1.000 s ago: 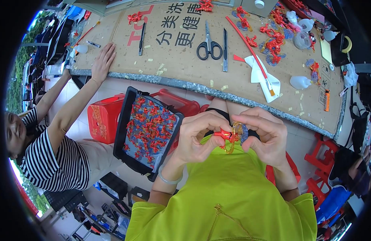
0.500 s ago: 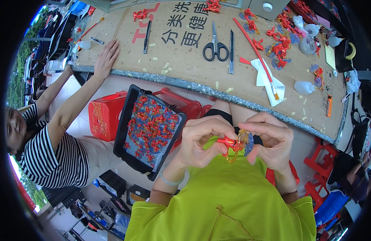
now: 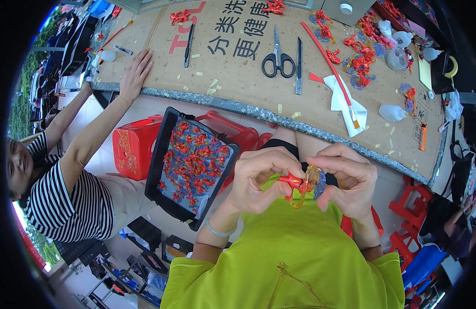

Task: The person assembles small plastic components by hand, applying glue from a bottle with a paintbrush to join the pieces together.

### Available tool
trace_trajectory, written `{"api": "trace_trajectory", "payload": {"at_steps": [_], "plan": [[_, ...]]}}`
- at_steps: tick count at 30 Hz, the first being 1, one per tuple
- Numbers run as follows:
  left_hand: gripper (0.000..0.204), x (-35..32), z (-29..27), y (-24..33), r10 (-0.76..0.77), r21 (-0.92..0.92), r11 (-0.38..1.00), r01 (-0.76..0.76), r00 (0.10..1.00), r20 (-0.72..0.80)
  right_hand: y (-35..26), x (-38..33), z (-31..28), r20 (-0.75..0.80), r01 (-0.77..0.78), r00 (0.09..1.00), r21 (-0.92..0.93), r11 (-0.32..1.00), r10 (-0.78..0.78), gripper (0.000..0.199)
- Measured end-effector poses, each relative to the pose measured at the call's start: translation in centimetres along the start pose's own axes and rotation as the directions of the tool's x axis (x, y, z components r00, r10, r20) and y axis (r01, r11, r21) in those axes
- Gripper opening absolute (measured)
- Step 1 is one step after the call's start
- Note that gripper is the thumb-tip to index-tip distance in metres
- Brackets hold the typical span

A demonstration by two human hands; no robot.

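Above my lap, a small red plastic figurine (image 3: pixel 295 184) is held between both hands. It has a clear amber curved piece (image 3: pixel 311 177) and a bluish translucent base (image 3: pixel 319 186) at its right side. My left hand (image 3: pixel 263 180) pinches the red body between thumb and fingers. With thumb and fingertips, my right hand (image 3: pixel 351 180) grips the amber piece and the base's edge. Left of my hands, a black tray (image 3: pixel 155 180) holds many similar red and blue figurines (image 3: pixel 191 165).
A cardboard-covered table (image 3: pixel 207 98) lies ahead, with scissors (image 3: pixel 277 62), a utility knife (image 3: pixel 298 67), a red-handled brush (image 3: pixel 333 67) on white paper, squeeze bottles (image 3: pixel 391 112) and more red figurines (image 3: pixel 362 59). At left a person in stripes (image 3: pixel 75 201) leans a hand on the table; red stools (image 3: pixel 137 147) stand below.
Both hands keep nearly the same grip on the figurine. The view has shifted very slightly; nothing else has visibly moved.
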State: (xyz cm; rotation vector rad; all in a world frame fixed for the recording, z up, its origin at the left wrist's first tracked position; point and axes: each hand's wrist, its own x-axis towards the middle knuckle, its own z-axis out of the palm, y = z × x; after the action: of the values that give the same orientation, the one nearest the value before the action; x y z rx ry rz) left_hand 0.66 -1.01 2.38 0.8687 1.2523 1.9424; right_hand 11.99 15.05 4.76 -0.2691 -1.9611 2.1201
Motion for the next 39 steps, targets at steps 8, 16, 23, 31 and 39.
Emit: {"api": "trace_trajectory", "payload": {"at_steps": [8,16,23,31,39], "plan": [[0.036,0.2,-0.6,-0.4,0.004,-0.008,1.0,-0.004,1.0,0.001,0.2,0.7,0.1,0.01,-0.021,1.0,0.044,0.999,0.021,0.058],[0.019,-0.6,-0.2,0.6,-0.026,0.0,1.0,0.026,1.0,-0.008,-0.5,0.1,0.2,0.043,-0.049,0.998,0.008,0.999,0.048,0.056],[0.016,-0.4,0.2,-0.1,-0.087,-0.091,0.992,0.084,0.996,-0.019,-0.5,-0.3,0.3,-0.075,-0.125,0.989,0.022,0.992,0.127,0.057],[0.031,0.7,-0.3,-0.7,0.028,-0.045,0.999,-0.027,1.0,0.011,0.2,0.4,0.0,-0.013,-0.034,0.999,0.164,0.986,0.037,0.052],[0.033,0.3,0.0,-0.9,-0.005,-0.075,0.997,0.005,1.0,0.0,0.6,-0.1,-0.2,-0.004,-0.031,0.999,0.158,0.987,0.032,0.053]]}}
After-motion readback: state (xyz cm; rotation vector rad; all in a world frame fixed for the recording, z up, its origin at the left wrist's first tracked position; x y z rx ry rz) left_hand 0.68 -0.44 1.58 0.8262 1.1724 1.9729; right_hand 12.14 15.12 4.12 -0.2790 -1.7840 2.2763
